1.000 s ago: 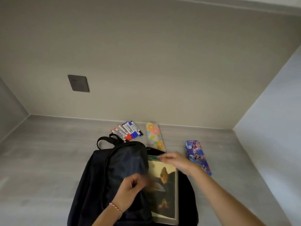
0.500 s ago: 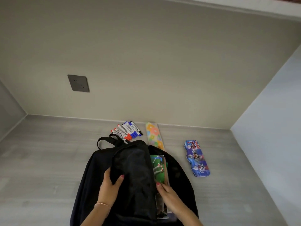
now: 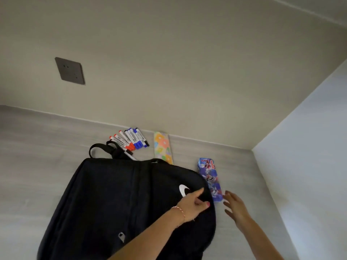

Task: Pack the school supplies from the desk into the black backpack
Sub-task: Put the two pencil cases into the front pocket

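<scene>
The black backpack point(image 3: 120, 199) lies flat on the grey wood-grain surface point(image 3: 37, 166), filling most of the near middle. Its fabric is plain and matte, with a long seam or zip line running down its length, a white curved logo near its right edge and a small pale zip pull low on the front. A black carry loop point(image 3: 101, 147) sticks out from its far end.

The left hand point(image 3: 193, 204) reaches across to the backpack's right edge and pinches a fold of the black fabric between thumb and fingers; a thin red-and-white bracelet point(image 3: 180, 211) circles that wrist. The right hand point(image 3: 235, 206) hovers just right of the bag with fingers spread and relaxed, holding nothing, its fingertips close to the near end of a blue pencil case point(image 3: 210, 177) printed with cartoon figures. That case lies just beside the backpack's right edge, which covers its left side.

Farther back, near the wall, a bunch of markers point(image 3: 129, 140) with red, blue and black caps lies side by side, close to the carry loop. To their right sits a long flowered pencil case point(image 3: 162, 147), its near end hidden behind the backpack's top edge. A dark square wall plate point(image 3: 69, 70) is fixed on the wall above.
</scene>
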